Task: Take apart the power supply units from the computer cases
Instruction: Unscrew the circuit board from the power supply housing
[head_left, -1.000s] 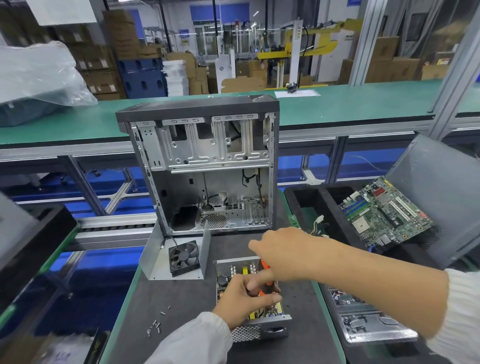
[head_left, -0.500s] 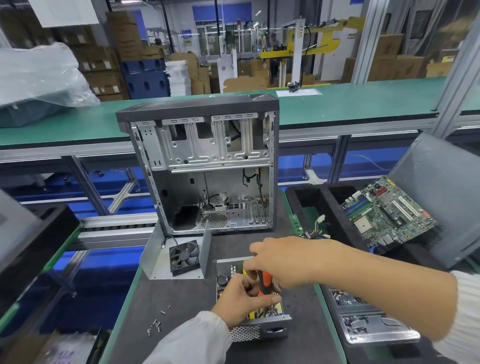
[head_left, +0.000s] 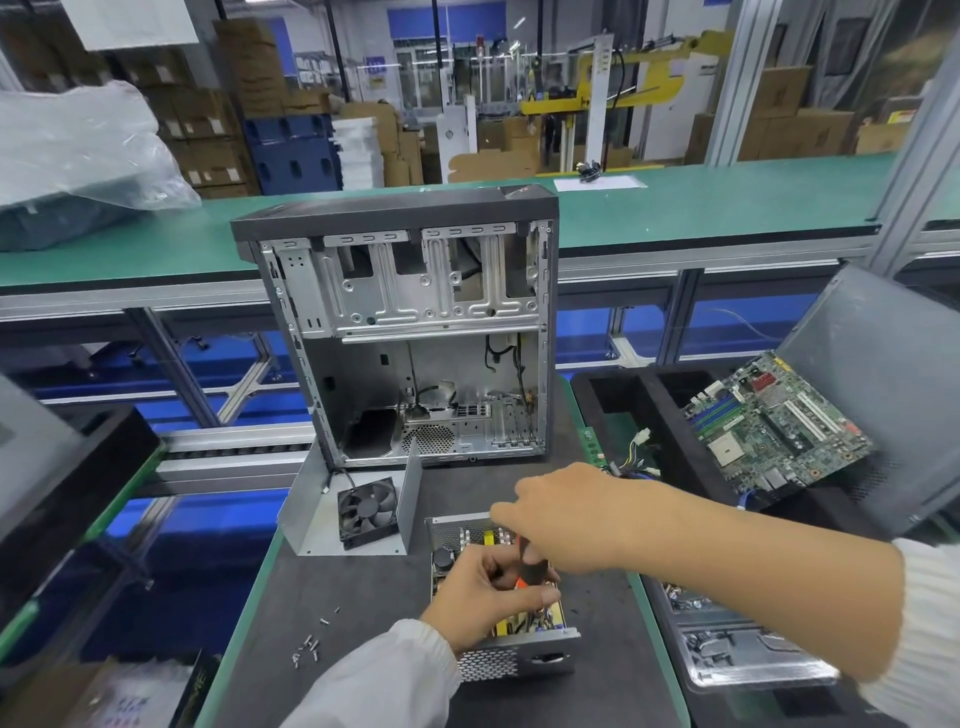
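An opened power supply unit (head_left: 519, 660) lies on the dark mat near the front, its circuit board and yellow parts showing. My left hand (head_left: 485, 590) rests on top of it, fingers curled around the lower part of an orange and black screwdriver (head_left: 527, 564). My right hand (head_left: 566, 514) comes in from the right and grips the screwdriver's handle from above. Behind the unit stands the emptied computer case (head_left: 415, 332), open side towards me. The unit's bent metal cover (head_left: 311, 509) with a black fan (head_left: 368, 512) sits to the left.
Several loose screws (head_left: 311, 639) lie on the mat at the left. A motherboard (head_left: 779, 421) leans in a black bin at the right, beside a grey case panel (head_left: 878, 374). A clear tray of small parts (head_left: 737, 654) sits at the lower right. A green conveyor (head_left: 701, 202) runs behind.
My right hand has slid down and left onto the screwdriver handle over the unit. My left hand keeps its place on the unit.
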